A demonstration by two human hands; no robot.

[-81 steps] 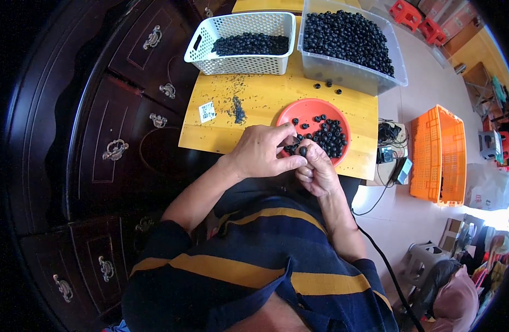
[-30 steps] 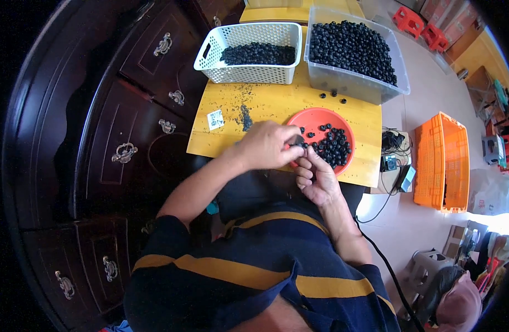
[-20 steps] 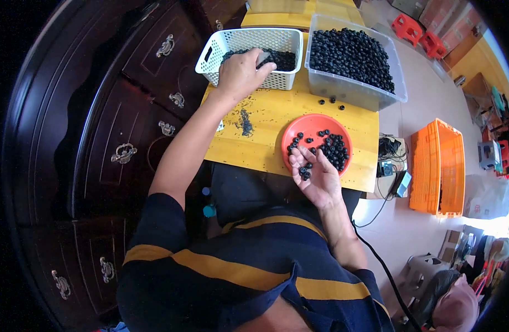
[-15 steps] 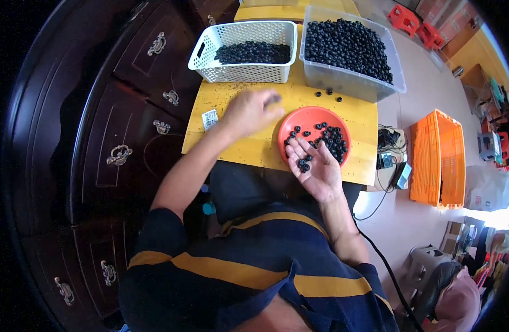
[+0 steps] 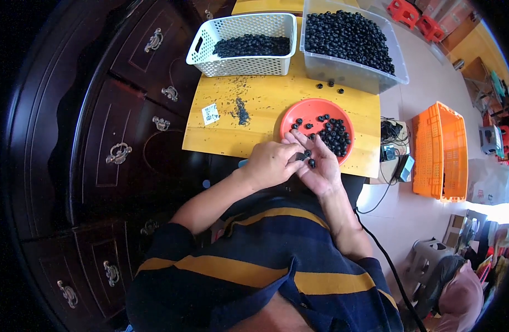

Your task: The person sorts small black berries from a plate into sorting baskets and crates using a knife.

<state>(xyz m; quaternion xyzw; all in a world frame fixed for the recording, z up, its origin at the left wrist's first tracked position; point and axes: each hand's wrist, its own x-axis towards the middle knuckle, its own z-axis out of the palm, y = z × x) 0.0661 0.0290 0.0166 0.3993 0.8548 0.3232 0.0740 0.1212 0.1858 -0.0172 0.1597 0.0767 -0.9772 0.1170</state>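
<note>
My right hand (image 5: 325,172) is palm up in front of the red plate (image 5: 287,113), with a few small black ring-shaped parts (image 5: 312,163) lying in its palm and fingers. Over that palm, my left hand (image 5: 268,165) is closed in a pinch. Its fingertips grip something small and dark that I cannot make out, touching or just above the parts. Many more black ring-shaped parts (image 5: 336,133) lie on the plate, crowded toward its right side.
On the yellow table (image 5: 265,133) lie a white label (image 5: 210,114), a heap of black scraps (image 5: 241,112) and three loose parts. Behind stand a white perforated basket (image 5: 249,67) and a clear bin (image 5: 348,72) of black parts. An orange crate (image 5: 440,155) stands right; dark drawers (image 5: 116,133) left.
My left hand has come from above the scraps, right and toward me, to my right palm. The heap of scraps is now uncovered. My right hand has stayed nearly in place.
</note>
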